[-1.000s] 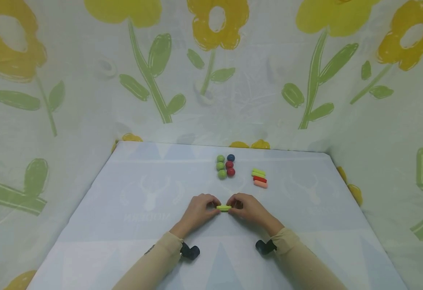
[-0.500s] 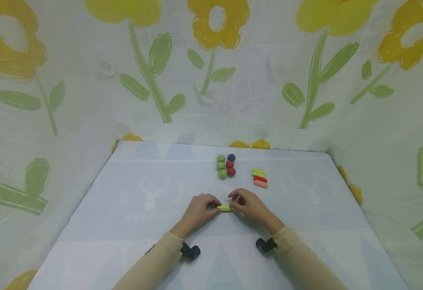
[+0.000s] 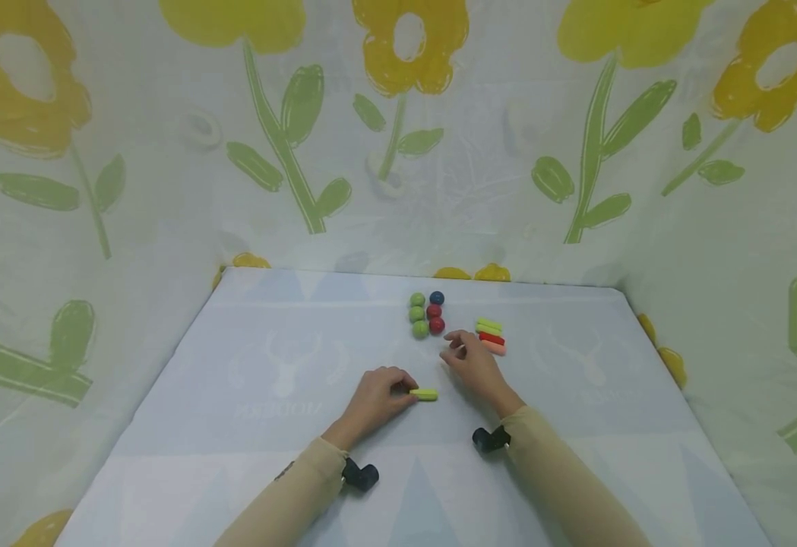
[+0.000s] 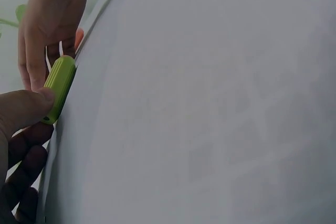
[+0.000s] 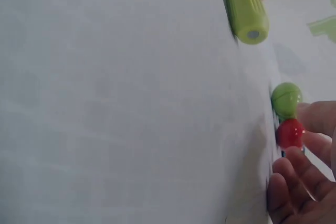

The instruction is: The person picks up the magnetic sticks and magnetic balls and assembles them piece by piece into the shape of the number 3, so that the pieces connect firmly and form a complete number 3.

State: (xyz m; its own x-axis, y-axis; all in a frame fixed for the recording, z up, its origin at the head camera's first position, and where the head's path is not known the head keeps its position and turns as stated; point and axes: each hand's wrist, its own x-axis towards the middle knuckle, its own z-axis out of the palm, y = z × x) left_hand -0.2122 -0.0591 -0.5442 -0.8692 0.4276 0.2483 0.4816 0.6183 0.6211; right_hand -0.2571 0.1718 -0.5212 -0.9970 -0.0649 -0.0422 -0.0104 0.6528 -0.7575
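Note:
A ridged yellow-green rod [image 3: 425,395] lies near the middle of the table, its left end pinched between thumb and fingers of my left hand [image 3: 379,399]. In the left wrist view, the thumb presses on the rod [image 4: 62,85]. At the rod's free end, a grey disc shows in the right wrist view [image 5: 245,11]. My right hand [image 3: 476,368] is apart from it, fingers loosely bent and holding nothing. It hovers beside the red balls [image 3: 436,325] and the salmon rod [image 3: 495,348]. Green balls [image 3: 416,314] and a blue ball [image 3: 437,298] adjoin the red ones.
Right of the balls, yellow-green rods [image 3: 489,326] and a red rod [image 3: 491,339] lie side by side with the salmon one. A pale patterned cloth covers the table [image 3: 200,425]. Flower-printed curtains [image 3: 466,175] enclose the back and sides.
My right hand has let go of the yellow-green rod's right end and moved forward and right, toward the balls and the other rods. The left hand keeps its pinch in place.

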